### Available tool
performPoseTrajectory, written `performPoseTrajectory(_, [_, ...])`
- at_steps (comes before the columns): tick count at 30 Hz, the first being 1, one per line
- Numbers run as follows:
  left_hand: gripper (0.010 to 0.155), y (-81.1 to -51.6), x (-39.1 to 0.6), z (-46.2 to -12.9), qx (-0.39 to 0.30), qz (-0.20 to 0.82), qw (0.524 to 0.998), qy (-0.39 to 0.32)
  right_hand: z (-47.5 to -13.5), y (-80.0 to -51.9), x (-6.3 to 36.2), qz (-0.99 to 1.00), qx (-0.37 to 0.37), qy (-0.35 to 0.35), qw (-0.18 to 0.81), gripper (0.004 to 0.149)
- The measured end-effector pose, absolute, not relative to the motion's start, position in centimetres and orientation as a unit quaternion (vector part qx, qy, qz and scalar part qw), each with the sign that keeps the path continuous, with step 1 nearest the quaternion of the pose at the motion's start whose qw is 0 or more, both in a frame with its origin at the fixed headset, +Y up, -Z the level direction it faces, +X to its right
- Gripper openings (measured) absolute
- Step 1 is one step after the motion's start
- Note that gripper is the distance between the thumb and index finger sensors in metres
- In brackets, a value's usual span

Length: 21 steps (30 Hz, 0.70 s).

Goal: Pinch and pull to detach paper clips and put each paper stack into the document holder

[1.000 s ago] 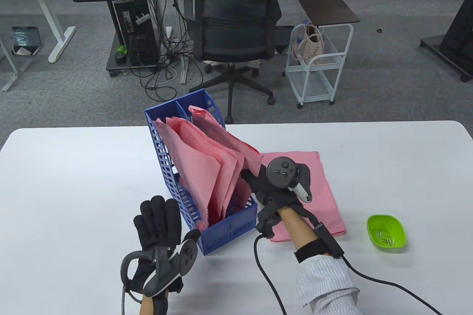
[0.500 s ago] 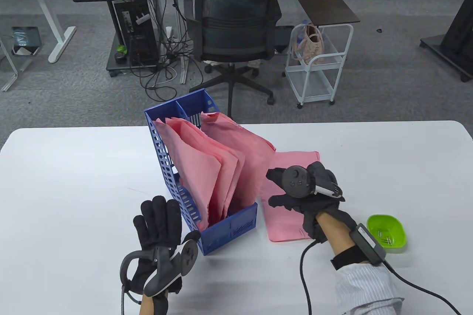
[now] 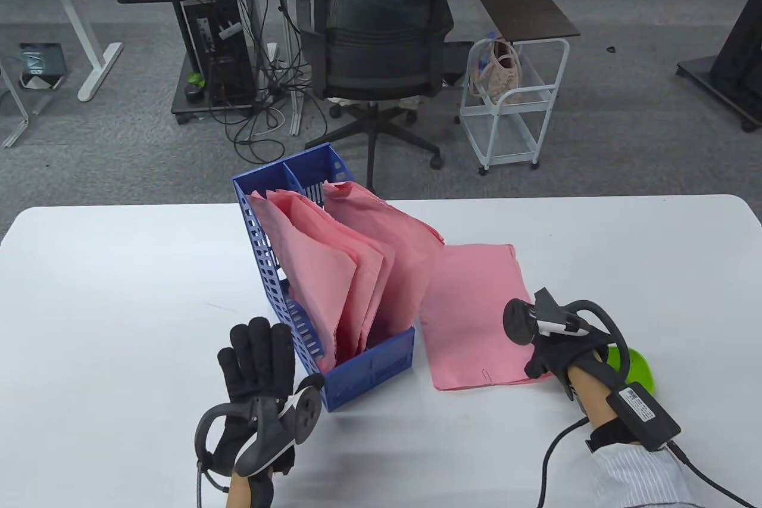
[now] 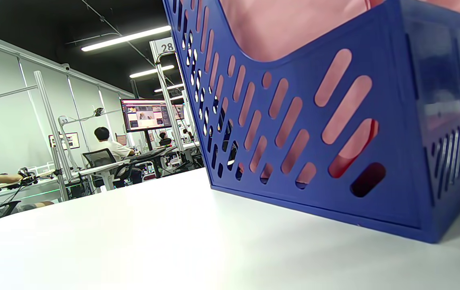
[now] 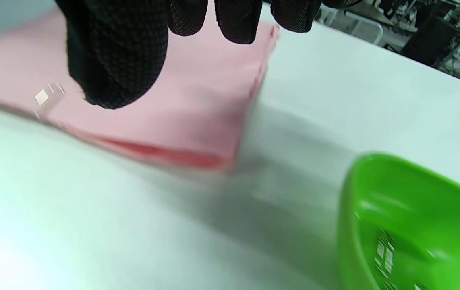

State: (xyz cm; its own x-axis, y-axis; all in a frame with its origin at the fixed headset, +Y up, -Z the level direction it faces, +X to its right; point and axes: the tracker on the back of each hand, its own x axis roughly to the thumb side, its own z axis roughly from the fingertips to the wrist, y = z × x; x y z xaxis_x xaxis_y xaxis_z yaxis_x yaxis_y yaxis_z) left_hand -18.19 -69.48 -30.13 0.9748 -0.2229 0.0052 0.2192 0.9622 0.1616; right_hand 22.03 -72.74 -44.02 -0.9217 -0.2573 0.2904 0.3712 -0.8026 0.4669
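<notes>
The blue document holder (image 3: pixel 363 362) stands mid-table with several pink paper stacks (image 3: pixel 333 270) leaning in it; in the left wrist view its slotted wall (image 4: pixel 294 133) fills the frame. One more pink stack (image 3: pixel 470 311) lies flat to its right, with a paper clip (image 3: pixel 485 374) on its near edge. My left hand (image 3: pixel 256 365) lies flat with straight fingers beside the holder's near left corner, holding nothing. My right hand (image 3: pixel 545 353) hovers at the flat stack's near right corner. In the right wrist view its fingertips (image 5: pixel 234 24) hang above the pink stack (image 5: pixel 181 108), empty, near the clip (image 5: pixel 48 94).
A green bowl (image 3: pixel 640 365) holding loose clips sits just right of my right wrist, partly hidden by it; it is close in the right wrist view (image 5: pixel 415 225). An office chair (image 3: pixel 375 43) and a white cart (image 3: pixel 512 103) stand beyond the table's far edge.
My right hand let go of the stack it pushed into the holder, then drew back right and toward me to the flat stack's near right corner. The left hand barely moved.
</notes>
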Motion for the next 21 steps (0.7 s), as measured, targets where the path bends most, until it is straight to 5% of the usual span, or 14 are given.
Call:
performPoseTrajectory(10, [0.09,-69.4,-18.1,-30.1,0.078,-0.119,0.99,-0.013,-44.5,-76.5,22.6,-0.91,-0.072,-0.347,0.214,0.091])
performPoseTrajectory(21, [0.09,-69.5,-18.0,-30.1,0.074,-0.119,0.99,-0.016,-42.2,-77.0,21.1,-0.914,-0.118,-0.257,0.29,0.076])
